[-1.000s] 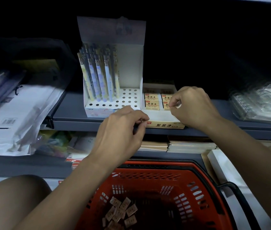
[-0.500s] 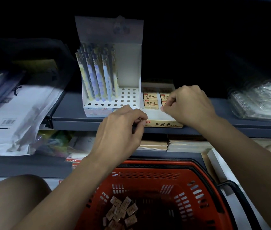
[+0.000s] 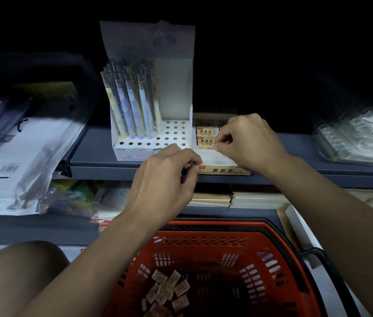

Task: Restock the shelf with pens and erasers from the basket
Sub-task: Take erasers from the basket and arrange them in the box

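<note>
Fingertips (image 3: 218,146) of the right hand (image 3: 247,143) are pinched down over the open cream cardboard eraser box (image 3: 217,165) at the front edge of the grey metal shelf (image 3: 94,156), looks like they're nipping a small eraser but it's too hidden to be sure. Left hand (image 3: 165,179) sits just in front of the box's left corner, fingers curled tight; can't tell if anything's inside. Boxed erasers (image 3: 205,136) lie with long axes running left-right, so the free slot is right below the right fingers, and that hand's nearer. Pastel pens (image 3: 133,104) stand upright in the white perforated display stand (image 3: 171,136) touching the box's left side. More loose erasers (image 3: 167,291) wait in the red plastic basket (image 3: 261,266) below.
</note>
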### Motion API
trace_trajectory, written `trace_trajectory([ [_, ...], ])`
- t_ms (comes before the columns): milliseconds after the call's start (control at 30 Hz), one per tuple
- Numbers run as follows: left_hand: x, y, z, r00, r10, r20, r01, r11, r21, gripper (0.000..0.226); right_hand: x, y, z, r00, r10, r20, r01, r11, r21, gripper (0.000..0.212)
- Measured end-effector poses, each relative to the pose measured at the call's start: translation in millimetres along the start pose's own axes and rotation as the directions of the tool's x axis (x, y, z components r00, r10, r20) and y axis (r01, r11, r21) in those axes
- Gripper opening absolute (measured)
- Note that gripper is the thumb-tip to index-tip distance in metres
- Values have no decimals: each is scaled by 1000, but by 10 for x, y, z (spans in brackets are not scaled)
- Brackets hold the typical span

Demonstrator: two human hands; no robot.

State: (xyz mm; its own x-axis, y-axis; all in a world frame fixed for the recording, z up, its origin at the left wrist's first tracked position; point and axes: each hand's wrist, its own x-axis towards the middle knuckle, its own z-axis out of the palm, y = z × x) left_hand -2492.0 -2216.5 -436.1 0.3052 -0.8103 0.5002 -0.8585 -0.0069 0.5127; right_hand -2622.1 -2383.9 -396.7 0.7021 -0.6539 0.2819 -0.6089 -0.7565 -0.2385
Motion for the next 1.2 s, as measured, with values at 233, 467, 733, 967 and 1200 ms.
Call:
trace_trajectory([
  [233,-5,-20,18,1000,-1,6,1,1000,7,12,16,-27,-17,999,26,38,-25,1000,-19,16],
  [467,-90,-6,6,999,30,27,-32,998,58,22,-150,-92,-80,998,-13,53,17,997,-73,31],
  [733,-338,132,-31,1000,10,-4,-8,964,265,40,-568,-160,-116,989,-85,-123,78,995,-58,38],
  [967,-652,147,60,998,-53,21,43,947,320,19,-1219,-295,159,923,-161,-350,200,977,77,21],
  [1200,-1154,-120,349,899,-215,381,43,910,412,20,-1780,-256,985,991,-124,53,119,989,84,23],
])
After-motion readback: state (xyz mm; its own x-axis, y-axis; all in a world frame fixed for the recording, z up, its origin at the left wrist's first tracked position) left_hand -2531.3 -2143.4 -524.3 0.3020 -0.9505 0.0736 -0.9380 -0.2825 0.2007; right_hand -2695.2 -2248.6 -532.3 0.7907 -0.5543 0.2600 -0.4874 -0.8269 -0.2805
